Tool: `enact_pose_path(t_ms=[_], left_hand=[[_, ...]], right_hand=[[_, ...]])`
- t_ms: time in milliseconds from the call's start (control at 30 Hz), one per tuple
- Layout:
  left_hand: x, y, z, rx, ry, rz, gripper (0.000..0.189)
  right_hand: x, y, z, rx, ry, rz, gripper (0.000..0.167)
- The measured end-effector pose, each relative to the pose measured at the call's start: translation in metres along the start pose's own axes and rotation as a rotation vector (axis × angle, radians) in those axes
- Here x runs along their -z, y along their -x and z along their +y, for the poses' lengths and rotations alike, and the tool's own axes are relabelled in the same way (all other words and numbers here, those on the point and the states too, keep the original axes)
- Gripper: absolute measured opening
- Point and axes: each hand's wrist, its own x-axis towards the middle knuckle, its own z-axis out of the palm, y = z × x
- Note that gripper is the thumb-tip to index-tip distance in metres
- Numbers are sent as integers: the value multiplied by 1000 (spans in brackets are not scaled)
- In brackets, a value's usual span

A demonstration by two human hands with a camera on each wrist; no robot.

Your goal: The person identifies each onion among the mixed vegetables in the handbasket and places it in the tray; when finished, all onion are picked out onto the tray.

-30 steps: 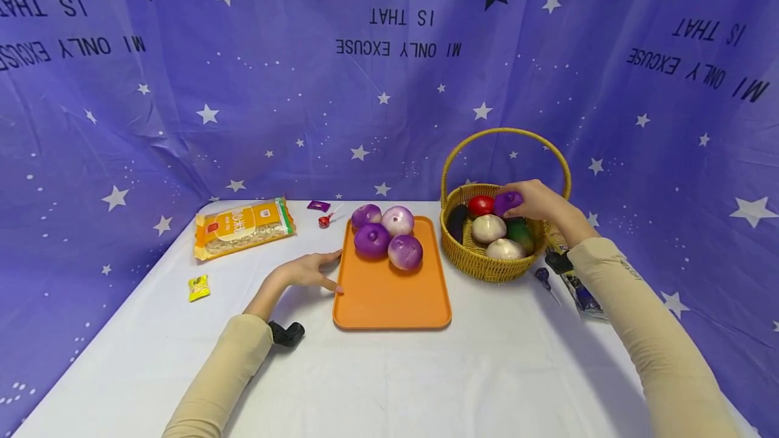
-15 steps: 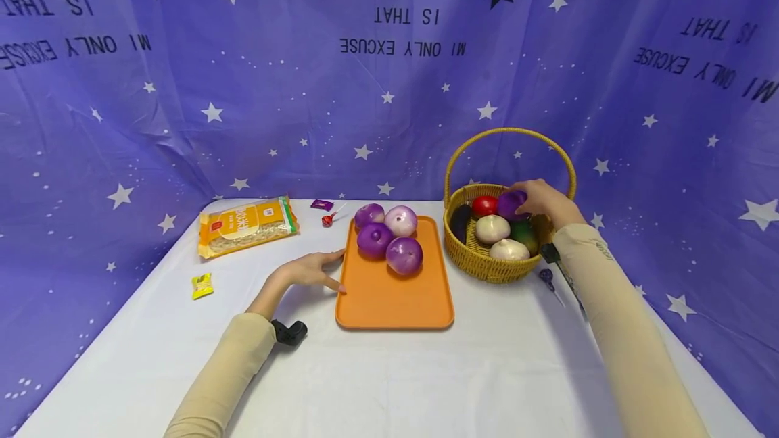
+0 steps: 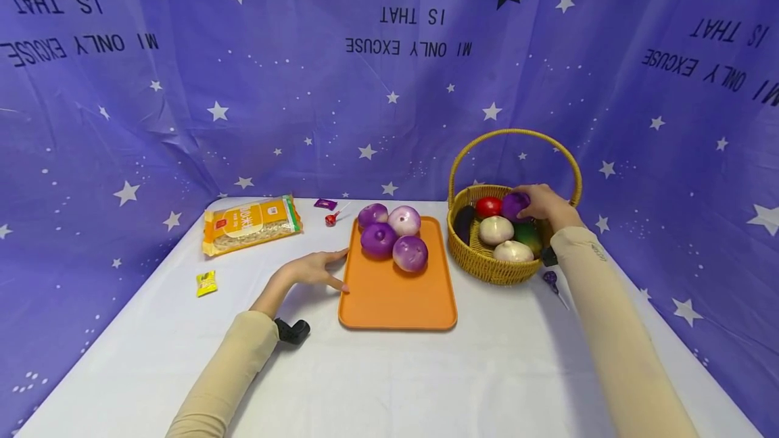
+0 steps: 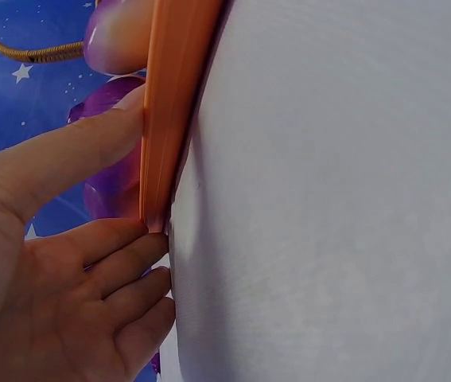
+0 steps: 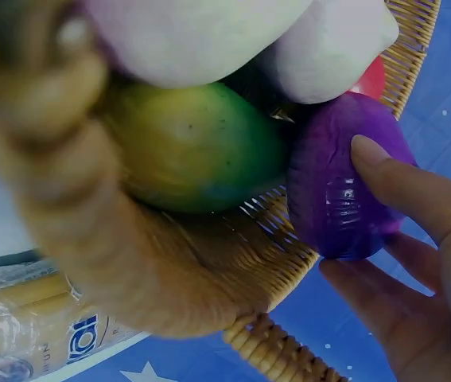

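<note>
Risk: glossy skin possibly slipping from a fingertip pinch | right hand, partly curled, is pinching purple vegetable by basket's far rim | left hand, loosely extended, is touching tray left of basket

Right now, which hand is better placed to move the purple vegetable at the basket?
Likely the right hand: it grips the purple vegetable at the basket, while the left hand touches the tray.

Long beige sleeves, black wrist cameras
</note>
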Motion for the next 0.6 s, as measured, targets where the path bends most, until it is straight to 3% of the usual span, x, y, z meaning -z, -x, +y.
enact_pose_path(t_ms=[233, 433, 600], left_hand=[[-1, -1, -1, -1, 3, 0, 98], [0, 0, -2, 3, -3, -2, 98], [0, 0, -2, 5, 0, -3, 98]], right_hand=[[4, 4, 1, 8, 10, 19, 60], [12, 11, -9, 120, 29, 120, 58], [13, 25, -26, 147, -5, 215, 59]])
